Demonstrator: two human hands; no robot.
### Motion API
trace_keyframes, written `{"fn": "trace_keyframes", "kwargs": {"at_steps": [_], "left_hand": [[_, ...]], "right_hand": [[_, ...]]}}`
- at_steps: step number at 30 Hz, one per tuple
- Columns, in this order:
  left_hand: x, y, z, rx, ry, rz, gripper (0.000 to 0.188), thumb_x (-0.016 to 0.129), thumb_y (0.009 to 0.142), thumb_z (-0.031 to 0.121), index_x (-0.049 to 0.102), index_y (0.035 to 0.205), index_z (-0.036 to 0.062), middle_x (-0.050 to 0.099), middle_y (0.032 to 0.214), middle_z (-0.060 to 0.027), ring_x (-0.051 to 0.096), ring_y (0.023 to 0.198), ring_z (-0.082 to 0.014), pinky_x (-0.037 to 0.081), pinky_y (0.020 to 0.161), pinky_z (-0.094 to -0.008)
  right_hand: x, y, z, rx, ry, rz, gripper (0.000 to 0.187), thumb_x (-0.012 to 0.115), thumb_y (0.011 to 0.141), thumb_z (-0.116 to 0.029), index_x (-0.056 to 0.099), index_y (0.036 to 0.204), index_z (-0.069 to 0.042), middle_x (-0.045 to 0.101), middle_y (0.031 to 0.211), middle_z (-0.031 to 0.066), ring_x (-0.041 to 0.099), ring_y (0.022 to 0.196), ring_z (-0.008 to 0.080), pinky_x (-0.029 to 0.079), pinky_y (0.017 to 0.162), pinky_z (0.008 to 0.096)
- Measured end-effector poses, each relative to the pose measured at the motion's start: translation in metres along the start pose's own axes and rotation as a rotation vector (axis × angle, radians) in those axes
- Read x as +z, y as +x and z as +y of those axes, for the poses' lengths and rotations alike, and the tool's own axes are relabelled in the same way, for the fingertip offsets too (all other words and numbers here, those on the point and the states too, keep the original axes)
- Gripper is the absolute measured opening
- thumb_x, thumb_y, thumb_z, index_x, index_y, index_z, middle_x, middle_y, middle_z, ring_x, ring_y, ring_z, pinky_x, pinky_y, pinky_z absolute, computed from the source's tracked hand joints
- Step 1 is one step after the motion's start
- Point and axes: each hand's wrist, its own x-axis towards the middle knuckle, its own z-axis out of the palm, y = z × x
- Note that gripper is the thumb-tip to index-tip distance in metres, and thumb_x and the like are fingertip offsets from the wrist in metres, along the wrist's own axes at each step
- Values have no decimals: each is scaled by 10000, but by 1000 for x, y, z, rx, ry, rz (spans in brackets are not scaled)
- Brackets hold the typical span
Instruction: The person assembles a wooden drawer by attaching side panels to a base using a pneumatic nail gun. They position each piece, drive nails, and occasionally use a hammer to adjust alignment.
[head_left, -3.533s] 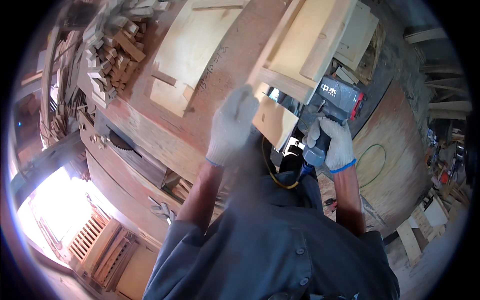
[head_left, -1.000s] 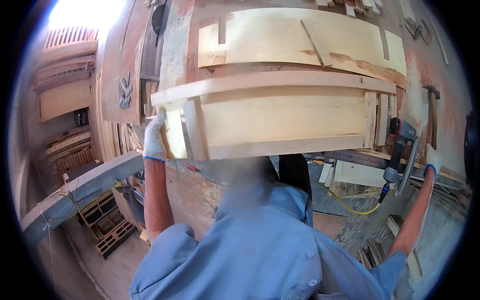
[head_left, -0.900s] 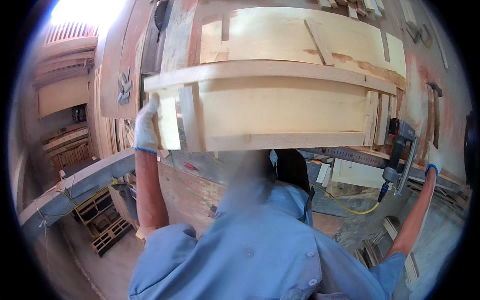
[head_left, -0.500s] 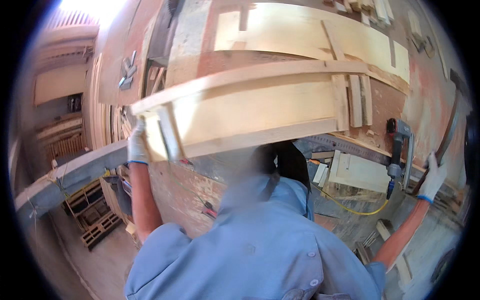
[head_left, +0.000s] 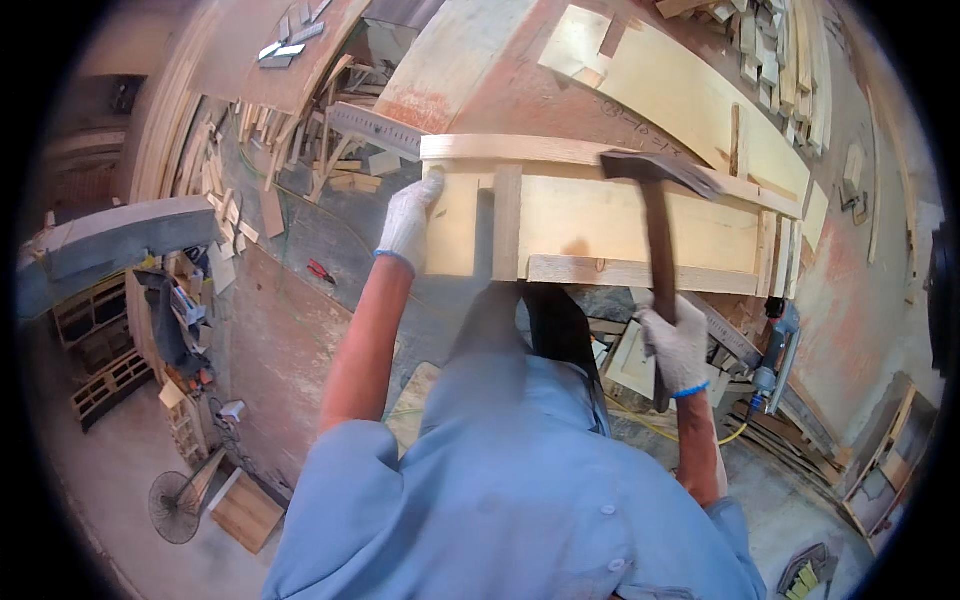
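My left hand (head_left: 407, 222), in a white work glove with a blue cuff, grips the left end of a long pale wooden panel (head_left: 630, 222). The panel has raised strips along both long edges and short crosspieces near its ends. In my right hand (head_left: 678, 345), gloved alike, is a hammer (head_left: 657, 225) with a dark wooden handle and metal head. Its fingers wrap round the handle. The head is above the panel's right half, hiding part of the far strip; I cannot tell whether they touch.
A second pale panel (head_left: 690, 85) lies on the worn bench beyond. Right of the held panel is a nail gun (head_left: 776, 350) with a yellow hose. Wood strips (head_left: 800, 55) are piled at the far right. Red-handled pliers (head_left: 321, 271) lie left of my left arm.
The hammer has come from the far right to over the panel in my right hand. The panel and my left hand now appear farther right, and the view has turned.
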Motion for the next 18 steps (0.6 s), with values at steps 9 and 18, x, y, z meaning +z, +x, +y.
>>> {"fn": "trace_keyframes", "kwargs": {"at_steps": [9, 18], "left_hand": [[2, -4, 4, -3, 4, -40, 336, 681, 1025, 326, 725, 1113, 4, 707, 959, -49, 665, 796, -142, 560, 691, -334], [-26, 6, -11, 180, 134, -96, 320, 659, 1024, 299, 714, 1116, -3, 727, 1011, -103, 683, 894, -196, 561, 775, -372]], "right_hand": [[60, -1, -39, -376, -284, 84, 189, 723, 915, -203, 741, 967, -22, 709, 767, 169, 736, 744, 296, 562, 723, 375], [48, 1, -27, -28, -333, -43, 196, 722, 907, -213, 688, 899, -21, 636, 672, 69, 599, 567, 133, 468, 536, 321]]}}
